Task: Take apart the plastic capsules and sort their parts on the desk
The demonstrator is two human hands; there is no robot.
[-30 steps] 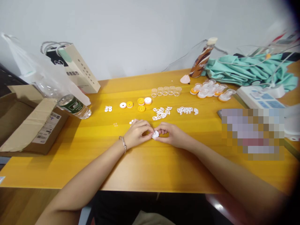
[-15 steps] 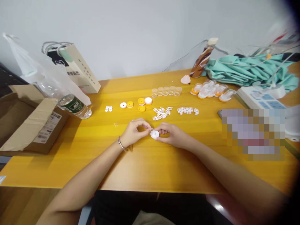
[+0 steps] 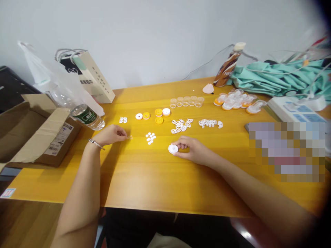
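Observation:
My right hand [image 3: 192, 148] grips a white round plastic piece [image 3: 173, 148] by its edge, held up off the table in front of me. Over to the left, my left hand [image 3: 112, 135] has its thumb and fingertips pressed together beside a few tiny rings [image 3: 130, 137]; whether one is pinched there is too small to tell. Between the hands lies a cluster of small white discs [image 3: 150, 137]. Past my right hand are white openwork plastic parts [image 3: 181, 126]. Orange and white round pieces [image 3: 159, 120] sit further back.
Clear plastic cups [image 3: 186, 102] stand in a row behind, with assembled orange-and-clear pieces [image 3: 234, 100] to their right. A cardboard box [image 3: 51, 137] and a water bottle [image 3: 88, 117] occupy the left. A brown drink bottle [image 3: 227, 69] and green cloth [image 3: 274, 77] are at the back right.
My left hand has left the white round piece and moved left to the tiny rings, uncovering the small white discs. My right hand keeps hold of the white piece.

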